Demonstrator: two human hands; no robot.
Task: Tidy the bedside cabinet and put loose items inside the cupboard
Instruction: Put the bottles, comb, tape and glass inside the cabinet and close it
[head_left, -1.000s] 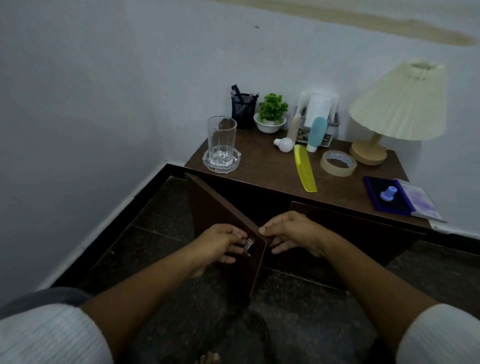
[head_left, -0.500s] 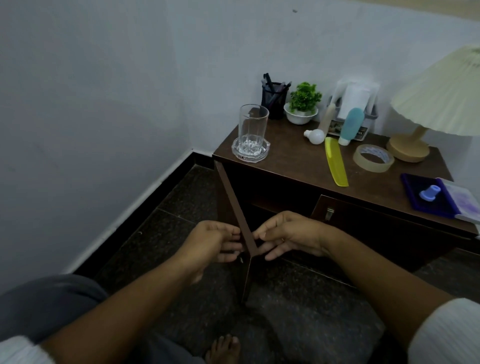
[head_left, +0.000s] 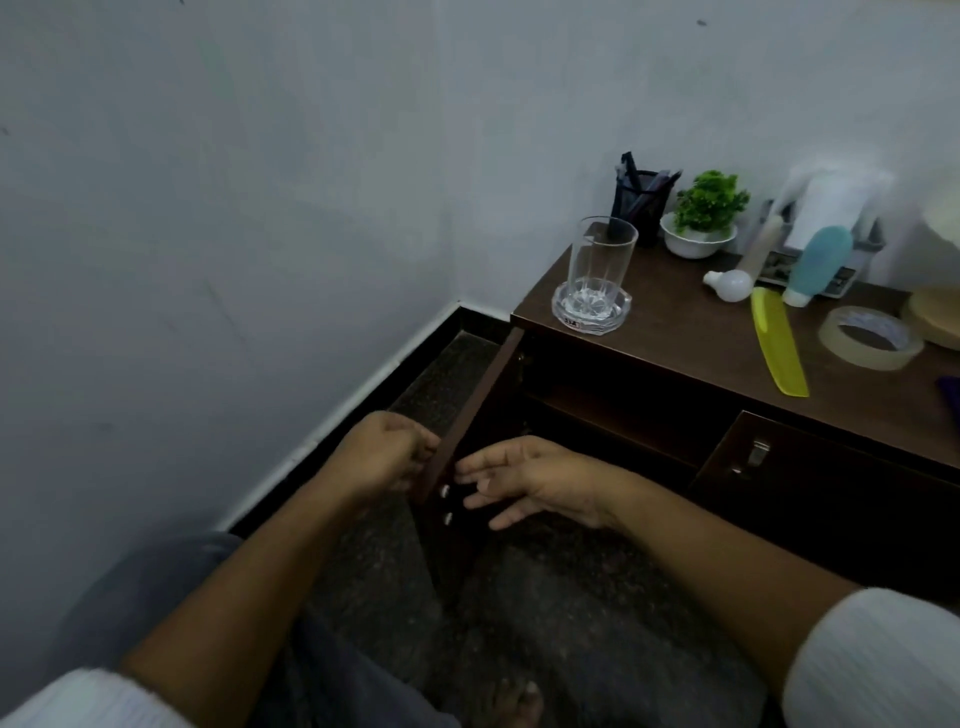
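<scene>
The dark wooden bedside cabinet (head_left: 675, 332) stands in the room's corner. Its left door (head_left: 475, 410) is swung wide, edge-on to me, showing a dark shelf inside. My left hand (head_left: 382, 454) grips the door's outer face near its free edge. My right hand (head_left: 530, 480) hovers on the inner side with fingers spread, holding nothing. The right door (head_left: 810, 488) with its metal handle stays shut. On top lie a yellow comb (head_left: 776, 340), a tape roll (head_left: 870, 338), a white bulb (head_left: 730, 285) and a blue tube (head_left: 818, 265).
A clear glass (head_left: 597, 265) stands in a glass ashtray at the top's left corner. A pen holder (head_left: 641, 205), a small potted plant (head_left: 706, 213) and an organiser tray sit at the back. A lamp base (head_left: 935, 317) is at the right edge. My knee and bare foot (head_left: 511, 701) rest on the dark floor.
The left door has swung further open, from half open to fully edge-on. My right hand has let go of the door edge and spread open. The camera has shifted left.
</scene>
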